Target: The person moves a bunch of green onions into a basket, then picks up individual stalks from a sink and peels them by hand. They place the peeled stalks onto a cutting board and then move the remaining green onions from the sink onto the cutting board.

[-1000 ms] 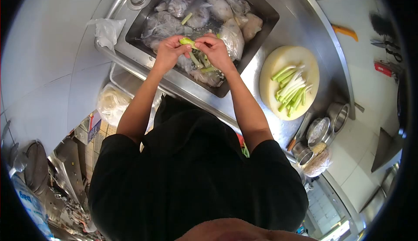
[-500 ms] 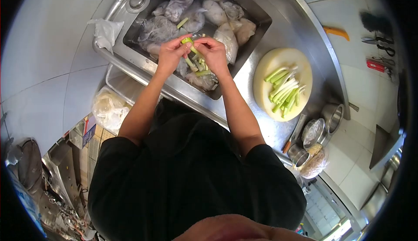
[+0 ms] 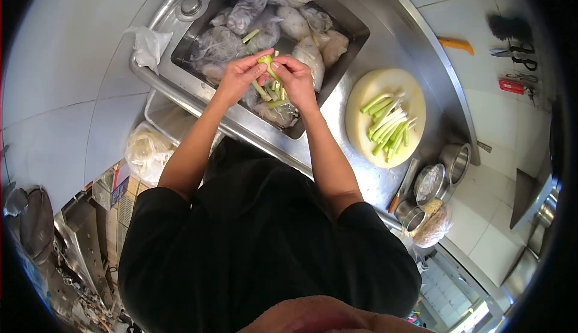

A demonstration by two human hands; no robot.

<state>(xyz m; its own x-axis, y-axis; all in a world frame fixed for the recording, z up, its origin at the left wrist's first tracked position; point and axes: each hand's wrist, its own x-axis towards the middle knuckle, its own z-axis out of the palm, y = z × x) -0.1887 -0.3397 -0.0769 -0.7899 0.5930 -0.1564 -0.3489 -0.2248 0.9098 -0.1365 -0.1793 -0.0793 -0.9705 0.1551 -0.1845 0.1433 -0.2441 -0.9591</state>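
Observation:
Over the sink (image 3: 330, 80), my left hand (image 3: 239, 80) and my right hand (image 3: 294, 81) both pinch a green onion stalk (image 3: 265, 61), its light green end showing between the fingertips. Beneath them, cut green onion pieces (image 3: 277, 102) lie on the plastic bags in the sink. One loose piece (image 3: 250, 36) rests farther back on a bag. More green onion stalks (image 3: 390, 125), pale at one end and green at the other, are piled on the round cutting board (image 3: 361, 134) to the right.
Knotted plastic bags (image 3: 247, 13) with pale contents fill much of the sink. A knife (image 3: 404, 184) lies by the board, beside metal bowls (image 3: 456, 163). An orange-handled tool (image 3: 456, 45) and scissors (image 3: 516, 53) are at the right wall. A white plastic bag (image 3: 150, 45) hangs over the sink's left edge.
The stalk has turned slightly between my fingers, and both hands remain together over the sink. The view has shifted a little, moving the board slightly left in the picture.

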